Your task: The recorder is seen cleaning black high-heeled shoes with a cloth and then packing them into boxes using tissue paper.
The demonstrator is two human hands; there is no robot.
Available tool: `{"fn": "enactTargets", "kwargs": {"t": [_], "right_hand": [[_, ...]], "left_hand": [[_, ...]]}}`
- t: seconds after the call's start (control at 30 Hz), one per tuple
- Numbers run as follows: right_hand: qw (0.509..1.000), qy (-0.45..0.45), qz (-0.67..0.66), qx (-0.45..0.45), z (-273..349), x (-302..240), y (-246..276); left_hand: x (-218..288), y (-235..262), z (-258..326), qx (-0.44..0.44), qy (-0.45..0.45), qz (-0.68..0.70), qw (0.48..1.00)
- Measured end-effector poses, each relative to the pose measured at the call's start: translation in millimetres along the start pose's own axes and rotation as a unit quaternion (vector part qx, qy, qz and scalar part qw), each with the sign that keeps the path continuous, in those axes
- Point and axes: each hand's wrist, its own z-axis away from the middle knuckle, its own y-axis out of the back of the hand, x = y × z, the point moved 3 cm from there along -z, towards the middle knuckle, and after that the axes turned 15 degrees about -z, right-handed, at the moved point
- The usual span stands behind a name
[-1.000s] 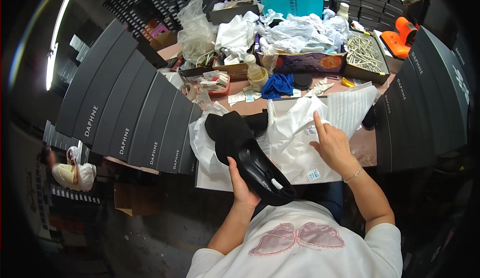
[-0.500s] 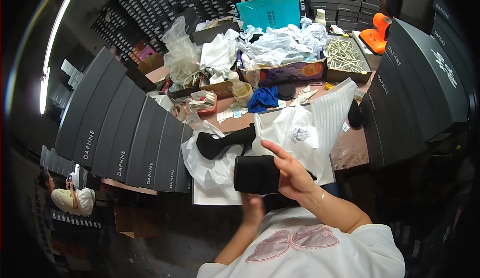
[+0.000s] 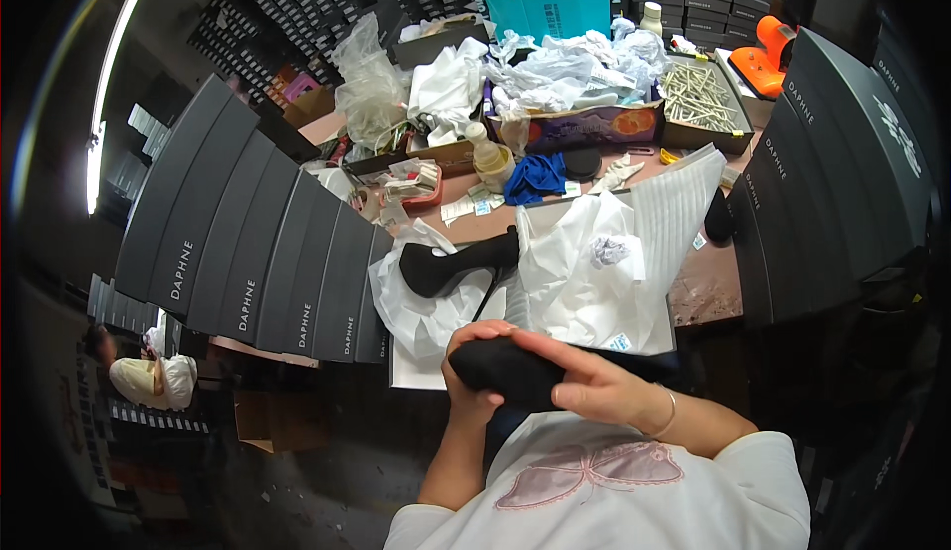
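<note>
A black shoe (image 3: 510,374), its rounded end toward the left, is held in front of my chest between both hands. My left hand (image 3: 470,382) wraps round its left end with the thumb on the near side. Across its right part lies my right hand (image 3: 604,384), fingers stretched along the far edge and thumb pressed on the near side. The far end of the shoe is hidden by my right hand. Just beyond, a black high-heeled shoe (image 3: 451,269) rests on its side on white tissue paper (image 3: 584,282) in an open white box (image 3: 416,376).
Dark shoe boxes (image 3: 233,223) line the left, and more boxes (image 3: 832,183) stand at the right. Behind are a pump bottle (image 3: 488,157), a blue cloth (image 3: 535,178), a carton of crumpled paper (image 3: 575,128) and a tray of sticks (image 3: 698,99). Another person (image 3: 157,382) sits far left.
My left hand has come up and taken hold of the black shoe. The shoe has turned and come slightly nearer to me. The whole view has shifted a little.
</note>
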Motion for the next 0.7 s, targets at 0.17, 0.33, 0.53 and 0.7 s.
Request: {"fn": "enactTargets", "kwargs": {"t": [0.17,0.33,0.53,0.7], "right_hand": [[0.907,-0.16,0.389,0.033,28,-29,-4],[0.696,0.028,0.715,-0.054,39,-39,23],[0.625,-0.077,0.777,0.003,-11,29,58],[0.686,0.015,0.727,-0.021,-33,53,56]], "left_hand": [[6,-1,-2,-0.07,0.169,0.007,0.983],[-7,16,0,-0.063,0.289,0.102,0.95],[-35,8,30,-0.006,0.406,0.111,0.907],[-41,38,35,0.005,0.398,0.082,0.914]]}}
